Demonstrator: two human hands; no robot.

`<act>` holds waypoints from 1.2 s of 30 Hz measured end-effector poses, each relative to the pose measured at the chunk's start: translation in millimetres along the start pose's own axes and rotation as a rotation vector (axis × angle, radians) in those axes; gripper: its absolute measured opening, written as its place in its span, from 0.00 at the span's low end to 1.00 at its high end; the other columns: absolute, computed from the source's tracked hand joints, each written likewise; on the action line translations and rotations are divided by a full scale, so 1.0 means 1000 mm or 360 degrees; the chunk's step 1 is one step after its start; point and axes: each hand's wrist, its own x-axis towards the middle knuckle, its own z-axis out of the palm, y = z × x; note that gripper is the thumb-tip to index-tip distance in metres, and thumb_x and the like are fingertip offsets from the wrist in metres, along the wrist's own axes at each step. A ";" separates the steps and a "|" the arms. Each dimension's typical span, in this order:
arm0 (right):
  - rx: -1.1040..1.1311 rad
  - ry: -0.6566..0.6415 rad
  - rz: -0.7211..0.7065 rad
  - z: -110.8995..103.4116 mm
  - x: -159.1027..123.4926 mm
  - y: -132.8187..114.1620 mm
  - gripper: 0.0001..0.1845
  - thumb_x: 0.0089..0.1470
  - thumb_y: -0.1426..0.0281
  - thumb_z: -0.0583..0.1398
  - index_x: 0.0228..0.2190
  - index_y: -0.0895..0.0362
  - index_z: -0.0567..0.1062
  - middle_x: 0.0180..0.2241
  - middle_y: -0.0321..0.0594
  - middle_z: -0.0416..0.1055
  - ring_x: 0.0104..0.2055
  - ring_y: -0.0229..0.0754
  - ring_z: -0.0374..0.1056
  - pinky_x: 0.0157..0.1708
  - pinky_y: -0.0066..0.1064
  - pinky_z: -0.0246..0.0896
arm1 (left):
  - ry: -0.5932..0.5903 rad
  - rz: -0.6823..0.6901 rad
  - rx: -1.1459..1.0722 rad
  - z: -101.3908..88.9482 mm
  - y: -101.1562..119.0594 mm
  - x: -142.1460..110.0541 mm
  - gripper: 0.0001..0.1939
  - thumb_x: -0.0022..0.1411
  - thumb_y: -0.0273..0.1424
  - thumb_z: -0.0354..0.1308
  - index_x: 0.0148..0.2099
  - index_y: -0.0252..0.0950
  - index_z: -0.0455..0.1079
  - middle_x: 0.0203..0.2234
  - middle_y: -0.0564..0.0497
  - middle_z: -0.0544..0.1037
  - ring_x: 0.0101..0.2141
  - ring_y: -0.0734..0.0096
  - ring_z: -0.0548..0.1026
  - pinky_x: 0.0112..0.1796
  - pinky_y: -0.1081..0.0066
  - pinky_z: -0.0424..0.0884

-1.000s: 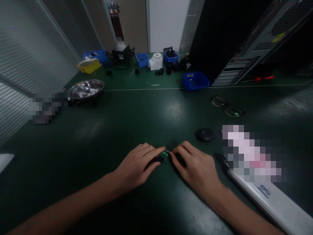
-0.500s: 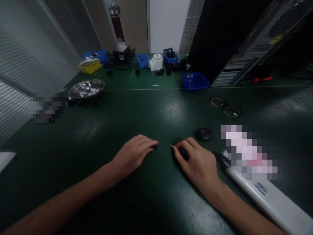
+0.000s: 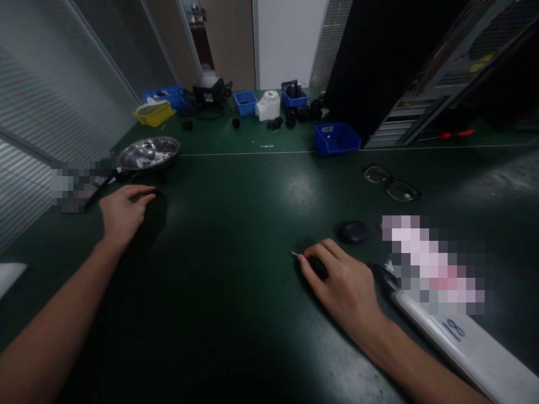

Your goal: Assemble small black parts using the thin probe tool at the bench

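Observation:
My left hand [image 3: 124, 213] is over the left side of the green table, just in front of the steel bowl [image 3: 147, 154], which holds small white bits. Its thumb and fingers pinch a small black piece [image 3: 158, 193], too dark to make out in detail. Near the table's middle, my right hand [image 3: 341, 275] rests with its fingers closed on a slim tool [image 3: 293, 254]. Only the tool's thin metal tip shows clearly, pointing left from between thumb and forefinger; the palm hides most of the rest. Just beyond the right hand lies a black computer mouse [image 3: 353, 232].
Glasses [image 3: 391, 182] lie at right, near a blue bin [image 3: 337, 139]. A white case marked 18 [image 3: 467, 336] flanks my right forearm. Along the back stand a yellow basket [image 3: 154, 115], a white plastic housing [image 3: 268, 106] and blue bins. A computer tower [image 3: 391, 123] stands behind, right.
My left hand has moved from the table's middle far to the left and away from me, carrying the small black piece towards the bowl. My right hand has barely moved.

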 end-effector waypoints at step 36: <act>0.0071 -0.0052 0.0000 -0.003 0.002 0.000 0.13 0.68 0.61 0.56 0.36 0.53 0.76 0.38 0.38 0.74 0.35 0.41 0.72 0.32 0.31 0.60 | -0.0259 0.0212 0.0627 -0.012 0.025 -0.008 0.23 0.73 0.39 0.45 0.56 0.31 0.73 0.48 0.40 0.73 0.48 0.53 0.68 0.49 0.60 0.65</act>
